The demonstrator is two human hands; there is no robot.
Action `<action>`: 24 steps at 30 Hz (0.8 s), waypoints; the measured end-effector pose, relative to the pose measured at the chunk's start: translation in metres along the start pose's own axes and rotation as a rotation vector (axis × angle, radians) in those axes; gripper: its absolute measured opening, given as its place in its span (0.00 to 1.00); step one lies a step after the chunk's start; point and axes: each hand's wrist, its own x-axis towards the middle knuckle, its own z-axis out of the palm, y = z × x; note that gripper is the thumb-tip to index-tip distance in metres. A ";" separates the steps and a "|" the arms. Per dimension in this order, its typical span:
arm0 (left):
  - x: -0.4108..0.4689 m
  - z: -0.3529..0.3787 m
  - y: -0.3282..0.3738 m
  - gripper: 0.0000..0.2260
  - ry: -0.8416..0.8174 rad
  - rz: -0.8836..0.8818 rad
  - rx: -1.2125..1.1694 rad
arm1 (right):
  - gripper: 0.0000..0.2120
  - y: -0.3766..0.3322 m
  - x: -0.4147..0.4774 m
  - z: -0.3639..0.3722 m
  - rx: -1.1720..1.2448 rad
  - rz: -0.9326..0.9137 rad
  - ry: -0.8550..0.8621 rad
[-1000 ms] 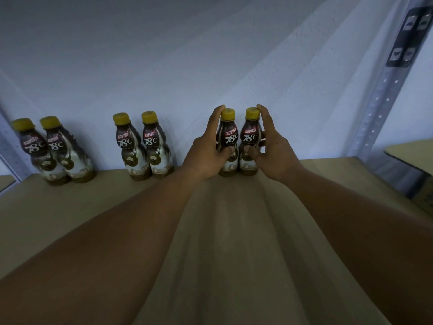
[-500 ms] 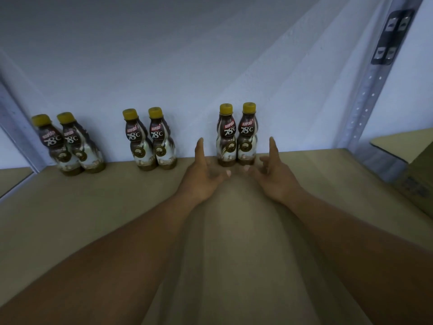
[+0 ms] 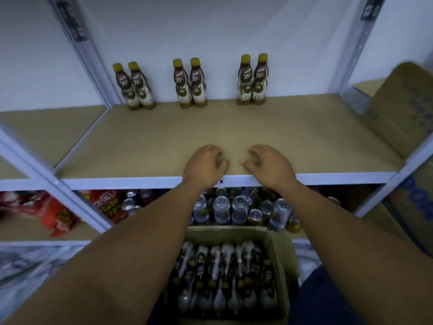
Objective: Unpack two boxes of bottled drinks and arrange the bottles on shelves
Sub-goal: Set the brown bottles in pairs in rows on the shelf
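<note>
Nothing held in either hand: left hand (image 3: 203,163) and right hand (image 3: 269,164) side by side over near edge of shelf (image 3: 140,141), fingers loosely curled. Far side, against wall, well apart from both hands: three upright twos, namely left pair (image 3: 135,86), middle pair (image 3: 190,84), right pair (image 3: 252,80). Below hands, nearer: open box (image 3: 278,254) packed with boxed bottles (image 3: 222,266). Carton (image 3: 403,106) at far right.

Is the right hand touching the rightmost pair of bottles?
Apart. The head view shows the right hand near the front of the shelf, with bare board between it and the rightmost pair.
</note>
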 end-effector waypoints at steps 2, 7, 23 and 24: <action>-0.034 0.001 -0.001 0.23 0.077 0.039 0.009 | 0.25 -0.008 -0.032 0.014 -0.057 -0.043 0.109; -0.100 0.016 -0.015 0.22 0.144 0.149 0.060 | 0.24 -0.014 -0.101 0.060 -0.044 -0.123 0.231; -0.250 0.105 -0.106 0.20 -0.349 -0.462 -0.306 | 0.27 0.016 -0.209 0.178 0.342 0.402 -0.503; -0.257 0.112 -0.112 0.21 -0.342 -0.482 -0.317 | 0.27 0.018 -0.211 0.184 0.381 0.452 -0.489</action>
